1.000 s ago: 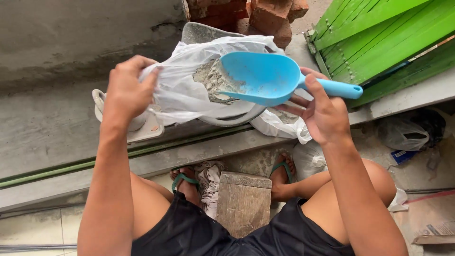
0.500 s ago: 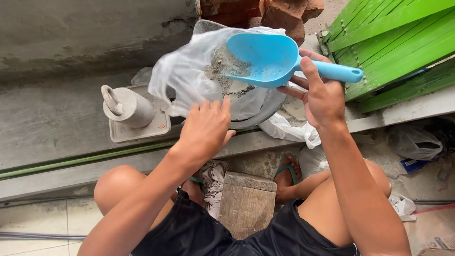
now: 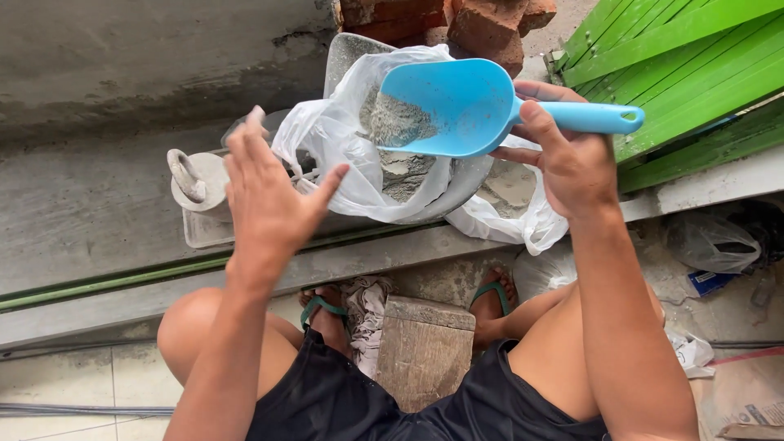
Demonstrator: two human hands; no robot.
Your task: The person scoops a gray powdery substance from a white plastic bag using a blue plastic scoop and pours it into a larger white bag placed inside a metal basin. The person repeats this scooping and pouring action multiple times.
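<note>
My right hand (image 3: 566, 155) grips the handle of a light blue plastic scoop (image 3: 465, 104) that carries a small heap of grey powder. The scoop hovers over a clear plastic bag (image 3: 343, 147) of the same grey powder, which rests in a metal bowl (image 3: 457, 192) on a concrete ledge. My left hand (image 3: 265, 192) is raised in front of the bag with fingers spread, holding nothing, close to the bag's left edge.
A grey cylindrical weight with a loop handle (image 3: 196, 175) stands on a small tray (image 3: 204, 233) left of the bag. Red bricks (image 3: 482, 24) lie behind, green wooden slats (image 3: 686, 73) to the right. A wooden block (image 3: 425, 347) sits between my sandalled feet.
My left hand let go of the bag's upper edge, dropped low, and now rises open beside the bag. The scoop stays over the bag with powder in it.
</note>
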